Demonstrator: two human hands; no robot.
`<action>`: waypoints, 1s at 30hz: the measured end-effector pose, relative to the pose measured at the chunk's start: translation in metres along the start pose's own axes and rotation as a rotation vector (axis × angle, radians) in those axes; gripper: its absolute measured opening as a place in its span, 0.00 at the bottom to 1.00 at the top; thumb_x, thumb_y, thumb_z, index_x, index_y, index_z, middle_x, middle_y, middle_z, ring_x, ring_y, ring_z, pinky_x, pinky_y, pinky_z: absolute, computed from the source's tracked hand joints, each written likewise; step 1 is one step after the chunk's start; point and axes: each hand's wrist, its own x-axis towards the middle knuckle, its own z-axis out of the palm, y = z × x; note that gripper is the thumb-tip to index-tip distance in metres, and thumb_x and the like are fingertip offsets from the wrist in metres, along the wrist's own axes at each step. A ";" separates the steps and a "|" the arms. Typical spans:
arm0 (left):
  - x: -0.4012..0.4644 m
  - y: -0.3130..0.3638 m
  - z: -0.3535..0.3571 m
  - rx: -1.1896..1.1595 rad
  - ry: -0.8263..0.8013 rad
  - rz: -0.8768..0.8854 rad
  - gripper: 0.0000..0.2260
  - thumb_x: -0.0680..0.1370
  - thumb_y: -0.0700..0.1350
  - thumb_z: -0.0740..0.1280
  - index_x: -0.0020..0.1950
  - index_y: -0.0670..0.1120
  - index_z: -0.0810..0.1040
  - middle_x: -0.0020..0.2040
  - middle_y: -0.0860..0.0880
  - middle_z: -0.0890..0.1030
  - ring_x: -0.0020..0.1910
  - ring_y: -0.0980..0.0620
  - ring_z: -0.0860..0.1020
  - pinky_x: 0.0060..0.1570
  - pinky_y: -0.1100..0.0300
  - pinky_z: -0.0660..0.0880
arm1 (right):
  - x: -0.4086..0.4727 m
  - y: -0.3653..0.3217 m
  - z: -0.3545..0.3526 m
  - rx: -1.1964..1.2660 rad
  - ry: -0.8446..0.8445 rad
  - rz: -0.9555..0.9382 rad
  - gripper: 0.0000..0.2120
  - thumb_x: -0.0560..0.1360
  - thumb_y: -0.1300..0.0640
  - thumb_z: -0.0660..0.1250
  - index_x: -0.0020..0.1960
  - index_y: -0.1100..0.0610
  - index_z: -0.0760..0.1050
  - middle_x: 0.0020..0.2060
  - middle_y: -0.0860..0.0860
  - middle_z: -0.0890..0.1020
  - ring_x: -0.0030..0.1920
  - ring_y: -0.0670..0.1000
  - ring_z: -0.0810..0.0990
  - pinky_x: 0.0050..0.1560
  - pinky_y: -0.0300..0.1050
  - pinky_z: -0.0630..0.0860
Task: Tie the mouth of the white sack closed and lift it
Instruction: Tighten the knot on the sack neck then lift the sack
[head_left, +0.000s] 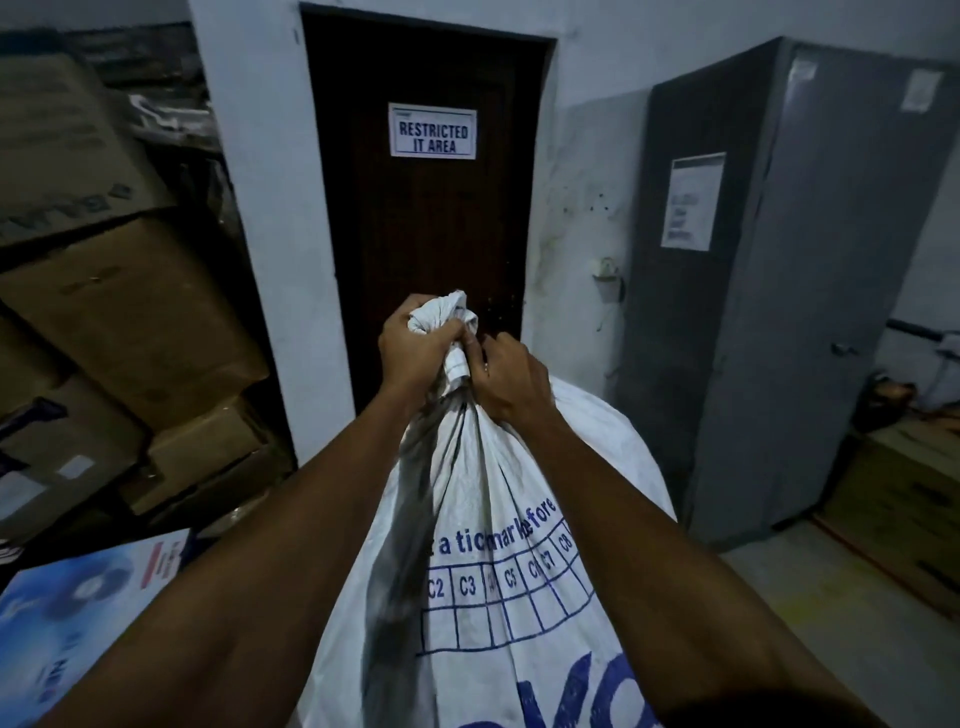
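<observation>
A large white woven sack (498, 561) with blue print and a grid of boxes stands upright in front of me, its body full and a grey smear down one side. Its mouth is gathered and twisted into a knotted bunch (441, 314) at the top. My left hand (415, 348) is clenched around the bunch just under the knot. My right hand (511, 379) grips the sack's neck right beside it, fingers curled into the cloth. Both forearms reach up from the bottom of the view.
A dark door (431, 218) with a "RESTRICTED IT AREA" sign is straight ahead. Stacked cardboard boxes (119, 312) fill the left. A grey metal cabinet (789, 291) stands at right, with low boxes (904, 499) beyond it. A blue printed box (78, 613) lies at lower left.
</observation>
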 end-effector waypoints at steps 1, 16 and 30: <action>0.005 -0.006 0.014 -0.005 -0.018 -0.002 0.12 0.70 0.46 0.78 0.51 0.51 0.84 0.46 0.52 0.87 0.47 0.51 0.87 0.50 0.48 0.86 | 0.006 0.013 0.000 -0.005 0.005 0.010 0.30 0.84 0.34 0.46 0.51 0.53 0.78 0.42 0.49 0.75 0.41 0.52 0.75 0.46 0.48 0.72; 0.127 -0.138 0.215 -0.063 -0.189 -0.009 0.10 0.72 0.41 0.78 0.50 0.52 0.83 0.44 0.55 0.86 0.41 0.61 0.83 0.47 0.57 0.83 | 0.128 0.222 0.057 -0.124 -0.003 0.178 0.32 0.83 0.33 0.45 0.55 0.55 0.80 0.50 0.56 0.85 0.47 0.55 0.83 0.55 0.53 0.79; 0.227 -0.262 0.362 0.004 -0.263 -0.053 0.09 0.73 0.42 0.80 0.48 0.52 0.83 0.42 0.58 0.85 0.43 0.60 0.83 0.46 0.62 0.82 | 0.236 0.389 0.127 -0.065 -0.154 0.212 0.26 0.86 0.40 0.48 0.57 0.57 0.78 0.53 0.57 0.84 0.53 0.57 0.82 0.64 0.59 0.74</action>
